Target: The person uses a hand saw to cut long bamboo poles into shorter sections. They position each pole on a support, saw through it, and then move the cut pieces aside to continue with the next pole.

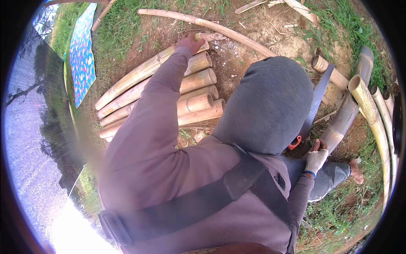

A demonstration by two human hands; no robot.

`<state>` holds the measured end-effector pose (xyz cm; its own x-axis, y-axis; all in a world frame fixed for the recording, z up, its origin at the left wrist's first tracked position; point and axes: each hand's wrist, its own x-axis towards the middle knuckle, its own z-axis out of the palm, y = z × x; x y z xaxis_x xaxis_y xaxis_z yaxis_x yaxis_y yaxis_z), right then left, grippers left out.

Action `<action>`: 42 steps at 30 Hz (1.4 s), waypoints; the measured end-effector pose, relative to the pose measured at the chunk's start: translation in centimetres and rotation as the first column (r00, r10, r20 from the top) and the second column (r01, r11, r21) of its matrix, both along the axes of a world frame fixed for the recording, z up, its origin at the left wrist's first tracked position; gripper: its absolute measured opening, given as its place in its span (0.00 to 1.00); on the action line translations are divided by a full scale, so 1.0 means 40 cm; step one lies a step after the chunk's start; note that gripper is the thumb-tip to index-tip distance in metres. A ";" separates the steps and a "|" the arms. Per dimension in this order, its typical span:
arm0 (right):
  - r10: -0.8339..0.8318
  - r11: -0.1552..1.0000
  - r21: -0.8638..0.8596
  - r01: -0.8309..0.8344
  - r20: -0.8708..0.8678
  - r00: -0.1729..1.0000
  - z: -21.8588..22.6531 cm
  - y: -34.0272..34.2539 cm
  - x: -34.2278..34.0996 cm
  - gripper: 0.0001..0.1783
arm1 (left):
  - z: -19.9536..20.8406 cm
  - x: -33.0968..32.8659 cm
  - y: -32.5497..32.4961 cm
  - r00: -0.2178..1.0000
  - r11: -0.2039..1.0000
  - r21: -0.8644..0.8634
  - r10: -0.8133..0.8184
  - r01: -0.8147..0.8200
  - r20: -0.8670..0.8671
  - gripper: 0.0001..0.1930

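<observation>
My left hand is bare and reaches far out, its fingers curled over the cut end of a bamboo pole. That pole is the outermost in a row of several cut bamboo lengths lying side by side. On the right, my right hand wears a pale fingerless glove with a blue band at the wrist. Its fingers are bent beside a grey bamboo pole; what they hold, if anything, is hidden. A handsaw with an orange handle stands tilted nearby, apart from the right hand.
A dark grey cloth-covered rounded shape blocks the middle. More bamboo poles curve along the right rim, and a short bamboo piece lies past the saw. A long thin pole crosses the ground. A blue patterned sheet lies far left.
</observation>
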<state>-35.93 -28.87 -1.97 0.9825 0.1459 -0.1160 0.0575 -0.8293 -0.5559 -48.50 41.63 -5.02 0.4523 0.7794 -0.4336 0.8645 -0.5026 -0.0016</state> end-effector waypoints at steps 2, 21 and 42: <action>-0.014 1.000 -0.017 0.015 0.015 1.000 0.019 0.001 -0.007 0.18 | 0.008 0.039 -0.020 1.000 1.000 -0.021 0.014 -0.014 0.004 0.44; -0.106 0.985 0.146 0.094 0.077 0.991 0.032 -0.020 -0.018 0.14 | -0.048 -0.006 0.044 0.995 0.995 0.070 -0.078 0.073 0.069 0.39; -0.142 0.985 0.093 0.148 -0.067 0.988 0.090 -0.040 0.004 0.16 | 0.319 1.173 -1.444 0.083 0.100 0.052 -0.962 0.994 0.260 0.64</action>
